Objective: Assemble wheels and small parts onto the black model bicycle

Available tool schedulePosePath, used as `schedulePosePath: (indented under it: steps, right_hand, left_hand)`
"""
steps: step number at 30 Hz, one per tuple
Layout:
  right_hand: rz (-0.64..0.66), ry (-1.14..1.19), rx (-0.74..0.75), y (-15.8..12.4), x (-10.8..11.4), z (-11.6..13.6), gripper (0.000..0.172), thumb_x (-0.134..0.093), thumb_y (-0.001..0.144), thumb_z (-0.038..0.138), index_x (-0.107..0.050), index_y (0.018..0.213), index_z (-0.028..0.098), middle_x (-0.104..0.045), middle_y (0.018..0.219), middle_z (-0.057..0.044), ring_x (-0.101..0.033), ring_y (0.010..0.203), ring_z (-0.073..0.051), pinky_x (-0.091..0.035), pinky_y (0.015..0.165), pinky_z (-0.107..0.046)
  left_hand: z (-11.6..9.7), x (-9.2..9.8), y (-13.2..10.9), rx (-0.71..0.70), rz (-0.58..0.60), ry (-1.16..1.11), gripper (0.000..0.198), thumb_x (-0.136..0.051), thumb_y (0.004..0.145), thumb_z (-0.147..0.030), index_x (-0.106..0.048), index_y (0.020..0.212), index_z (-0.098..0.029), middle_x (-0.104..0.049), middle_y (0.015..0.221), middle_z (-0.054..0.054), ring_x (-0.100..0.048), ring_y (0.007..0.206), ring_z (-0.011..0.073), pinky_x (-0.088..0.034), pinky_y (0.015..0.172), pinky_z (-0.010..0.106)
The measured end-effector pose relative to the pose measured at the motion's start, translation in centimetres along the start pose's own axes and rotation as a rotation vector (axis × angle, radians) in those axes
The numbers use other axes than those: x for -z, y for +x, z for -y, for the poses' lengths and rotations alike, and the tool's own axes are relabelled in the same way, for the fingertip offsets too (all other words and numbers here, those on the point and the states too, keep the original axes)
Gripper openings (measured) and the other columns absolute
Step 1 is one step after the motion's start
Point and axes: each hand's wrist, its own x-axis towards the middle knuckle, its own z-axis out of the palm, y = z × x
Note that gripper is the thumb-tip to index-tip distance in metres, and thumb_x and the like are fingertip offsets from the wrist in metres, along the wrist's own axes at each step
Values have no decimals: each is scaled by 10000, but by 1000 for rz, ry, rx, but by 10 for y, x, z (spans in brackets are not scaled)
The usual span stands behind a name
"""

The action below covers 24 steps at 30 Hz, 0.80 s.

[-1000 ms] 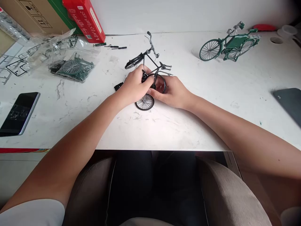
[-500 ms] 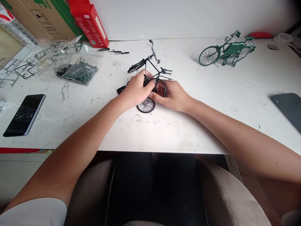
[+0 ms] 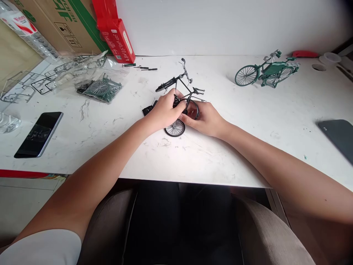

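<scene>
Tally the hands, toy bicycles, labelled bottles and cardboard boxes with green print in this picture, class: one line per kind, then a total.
Hands: 2 (left hand, right hand)
Toy bicycles: 2 (black bicycle, green bicycle)
Labelled bottle: 1
Cardboard box with green print: 1
Total: 6

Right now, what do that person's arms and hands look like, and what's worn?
The left arm has a plain whitish sleeve; its forearm is bare. The right forearm is bare too, with no sleeve in view. The left hand and right hand are ungloved, and neither wrist shows a watch.
</scene>
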Motion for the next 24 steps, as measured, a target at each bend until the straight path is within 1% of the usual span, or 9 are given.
schedulePosePath:
  steps: [3,9,13,15,18,20,24]
  right_hand:
    - [-8,-2,-2,0,0,0,570,-751,927,722,-491,779,237,-583,712,4,-452,633,-137,-393,614,-337]
    - [-6,-4,-21,-1,1,4,512,-757,932,679,-541,819,229,-614,715,3,-485,629,-140,-412,619,-338]
    - [-19,-29,-36,-1,1,8,523,-728,946,688,-525,797,230,-605,707,-2,-484,625,-142,-404,617,-343]
    - [-23,-37,-43,-2,1,8,521,-708,956,699,-542,809,228,-600,707,-4,-479,626,-144,-400,613,-346]
    - [-21,-42,-54,-2,0,8,512,-719,949,709,-589,853,223,-629,735,-14,-500,637,-153,-421,624,-355]
    - [-27,-53,-73,-2,0,7,530,-753,922,724,-588,848,225,-652,759,-21,-522,641,-158,-435,631,-362]
    - [-60,-84,-69,-2,0,6,562,-785,889,746,-576,793,233,-600,698,-6,-504,615,-159,-420,602,-362]
  left_hand:
    - [2,-1,0,-16,-11,-3,142,-597,988,-257,-622,1120,-210,-771,1122,59,-722,1098,227,-573,1070,408]
    - [6,-4,1,-62,-38,-29,154,-582,994,-256,-635,1125,-193,-768,1189,79,-717,1129,230,-552,1074,409]
    - [3,-3,0,-73,-35,-58,154,-566,1009,-263,-631,1121,-181,-771,1150,95,-720,1090,237,-543,1050,417]
    - [2,-3,-1,-86,-36,-72,150,-574,1013,-275,-626,1123,-188,-772,1137,91,-720,1079,234,-541,1028,407]
    - [1,-2,-1,-82,-38,-65,141,-593,1009,-288,-618,1117,-201,-772,1089,82,-714,1001,221,-537,963,387]
    - [2,-1,-1,-95,-42,-59,132,-586,1013,-293,-614,1110,-207,-771,1067,79,-710,970,216,-529,929,378]
    - [5,-1,-1,-103,-23,-56,153,-565,1027,-319,-607,1128,-211,-763,967,67,-692,828,202,-513,832,379]
